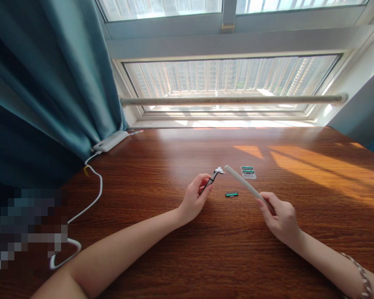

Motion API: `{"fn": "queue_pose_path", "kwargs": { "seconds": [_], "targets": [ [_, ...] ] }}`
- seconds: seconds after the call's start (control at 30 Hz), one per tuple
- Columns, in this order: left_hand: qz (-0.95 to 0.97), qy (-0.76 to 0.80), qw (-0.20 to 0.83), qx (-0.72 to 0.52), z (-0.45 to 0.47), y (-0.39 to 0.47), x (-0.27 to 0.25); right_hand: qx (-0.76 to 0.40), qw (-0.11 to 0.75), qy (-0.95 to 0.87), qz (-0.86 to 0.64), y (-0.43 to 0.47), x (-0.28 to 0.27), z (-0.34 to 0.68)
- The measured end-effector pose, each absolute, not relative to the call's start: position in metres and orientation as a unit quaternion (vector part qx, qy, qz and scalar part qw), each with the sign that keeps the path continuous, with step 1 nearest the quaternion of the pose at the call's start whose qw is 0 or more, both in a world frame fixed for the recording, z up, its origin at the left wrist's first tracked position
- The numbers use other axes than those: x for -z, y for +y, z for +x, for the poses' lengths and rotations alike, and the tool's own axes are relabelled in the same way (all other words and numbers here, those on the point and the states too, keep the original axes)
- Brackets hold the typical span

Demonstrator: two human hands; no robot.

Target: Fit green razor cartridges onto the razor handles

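Our left hand [193, 199] is closed on a slim razor handle [209, 182], thumb and fingers pinching its dark and grey grip. From that grip the handle's long axis slants up and away to the right, ending in a small white head, jagged in outline and too small for us to read in detail. Our right hand [282, 216] is wrapped around a pale grey rod [243, 181], which slants away to the left, so the two long axes lean toward each other. The rod's rounded tip sits just beside the razor's head; we see a narrow gap between them — though we cannot tell their relative heights.

Nearer to us than that gap, and between the hands, a loose blade cartridge [231, 194] lies on the brown wooden table [187, 257]. Its long axis runs sideways, and our left hand is somewhat the nearer. It looks like a short black bar with a bright green strip along it.

Beyond the rod, farther from us, a clear tray [249, 176] holds green-striped pieces in its far part — like the loose one in colour.
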State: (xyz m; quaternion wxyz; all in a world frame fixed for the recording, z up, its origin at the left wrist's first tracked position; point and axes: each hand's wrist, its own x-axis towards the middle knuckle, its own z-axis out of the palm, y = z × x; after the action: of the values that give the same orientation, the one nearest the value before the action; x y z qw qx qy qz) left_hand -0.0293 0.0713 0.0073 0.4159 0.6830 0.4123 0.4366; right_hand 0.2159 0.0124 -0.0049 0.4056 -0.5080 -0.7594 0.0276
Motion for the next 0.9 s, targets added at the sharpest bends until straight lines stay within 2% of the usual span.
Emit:
{"fn": "queue_pose_path", "kwargs": {
  "seconds": [0.6, 0.9],
  "targets": [
    [0.684, 0.376, 0.485, -0.394, -0.0307, 0.0699, -0.0092, -0.032, 0.395, -0.758, -0.518, 0.0134, 0.0062, 0.2144],
    [0.649, 0.352, 0.552, -0.387, -0.0292, 0.0689, -0.0115, -0.024, 0.387, -0.772, -0.504, 0.0129, 0.0069, 0.2142]
  ]
}}
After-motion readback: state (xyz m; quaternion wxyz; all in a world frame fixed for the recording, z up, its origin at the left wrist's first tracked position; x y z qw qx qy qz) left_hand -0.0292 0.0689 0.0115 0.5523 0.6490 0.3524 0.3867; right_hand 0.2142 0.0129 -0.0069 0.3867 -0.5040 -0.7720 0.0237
